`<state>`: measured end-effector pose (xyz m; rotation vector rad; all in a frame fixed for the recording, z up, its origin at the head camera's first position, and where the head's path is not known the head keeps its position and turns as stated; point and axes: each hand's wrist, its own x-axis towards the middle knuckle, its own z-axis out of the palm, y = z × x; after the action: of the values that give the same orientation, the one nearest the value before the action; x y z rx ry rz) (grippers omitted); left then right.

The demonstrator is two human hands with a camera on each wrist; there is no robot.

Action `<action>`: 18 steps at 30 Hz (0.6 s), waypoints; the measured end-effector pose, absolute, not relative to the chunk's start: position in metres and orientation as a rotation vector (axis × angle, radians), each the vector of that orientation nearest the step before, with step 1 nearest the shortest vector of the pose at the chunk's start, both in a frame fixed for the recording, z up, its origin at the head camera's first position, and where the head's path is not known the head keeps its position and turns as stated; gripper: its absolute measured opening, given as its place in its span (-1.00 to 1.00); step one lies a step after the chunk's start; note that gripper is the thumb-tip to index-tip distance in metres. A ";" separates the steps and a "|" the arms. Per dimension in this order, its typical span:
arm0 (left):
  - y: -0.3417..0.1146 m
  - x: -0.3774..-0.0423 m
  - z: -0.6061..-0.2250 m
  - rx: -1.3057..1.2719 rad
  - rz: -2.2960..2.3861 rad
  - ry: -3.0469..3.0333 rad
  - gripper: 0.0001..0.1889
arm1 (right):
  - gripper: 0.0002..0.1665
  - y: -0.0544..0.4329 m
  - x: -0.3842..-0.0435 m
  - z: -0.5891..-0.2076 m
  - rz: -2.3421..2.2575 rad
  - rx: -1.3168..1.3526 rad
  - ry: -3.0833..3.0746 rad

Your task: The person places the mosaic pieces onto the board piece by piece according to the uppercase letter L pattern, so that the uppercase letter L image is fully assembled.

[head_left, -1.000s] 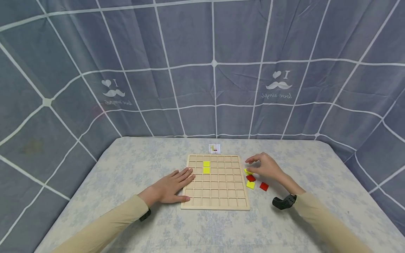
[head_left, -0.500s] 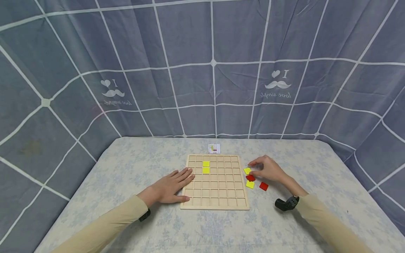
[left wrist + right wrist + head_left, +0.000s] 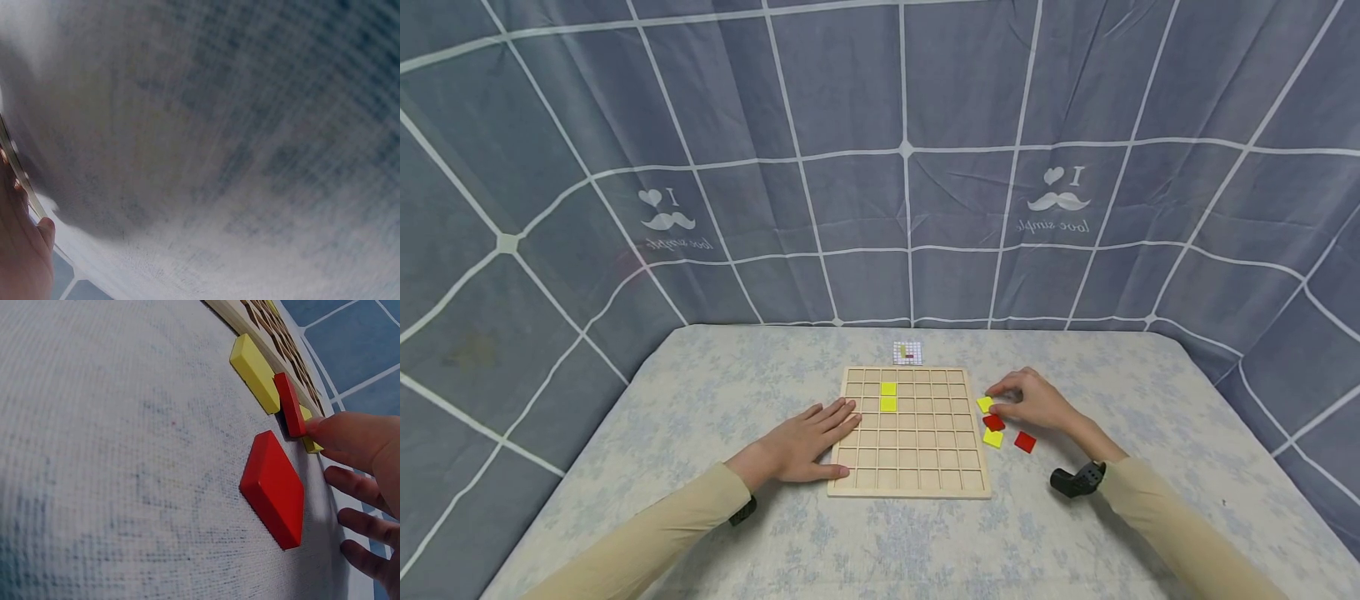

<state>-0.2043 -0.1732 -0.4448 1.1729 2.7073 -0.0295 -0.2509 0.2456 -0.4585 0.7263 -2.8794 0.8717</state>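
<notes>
A light wooden grid board lies mid-table. Two yellow tiles sit in neighbouring cells of one column. My left hand rests flat with fingers spread on the board's left edge. Just off the right edge, my right hand pinches a loose yellow tile between thumb and index finger. In the right wrist view the thumb covers part of that yellow tile, which is still down at the table. A red tile lies right beside it, overlapping another yellow tile.
A second red tile lies apart, to the right of the cluster. Behind the board is a small printed grid card with yellow and red marks. A patterned cloth covers the table, and a grey-blue curtain hangs behind it.
My right thumb has moved from over the yellow tile to its right edge, and the fingers have closed in around it. The left hand has stayed on the board.
</notes>
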 end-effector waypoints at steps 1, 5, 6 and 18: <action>-0.173 -0.204 -0.445 1.173 -0.029 2.708 -0.13 | -0.69 0.245 -0.251 -0.459 0.862 0.718 -2.882; -0.173 -0.204 -0.444 1.175 -0.037 2.707 -0.13 | -0.70 0.245 -0.252 -0.458 0.830 0.722 -2.889; -0.173 -0.204 -0.444 1.178 -0.037 2.707 -0.13 | -0.70 0.246 -0.253 -0.457 0.822 0.730 -2.891; -0.174 -0.206 -0.446 1.212 -0.015 2.718 -0.12 | -0.70 0.250 -0.255 -0.453 0.737 0.807 -2.904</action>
<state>-0.2056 -0.1744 -0.4463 1.2118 2.7178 -0.0151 -0.2554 0.2498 -0.4530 0.8070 -2.9042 0.7369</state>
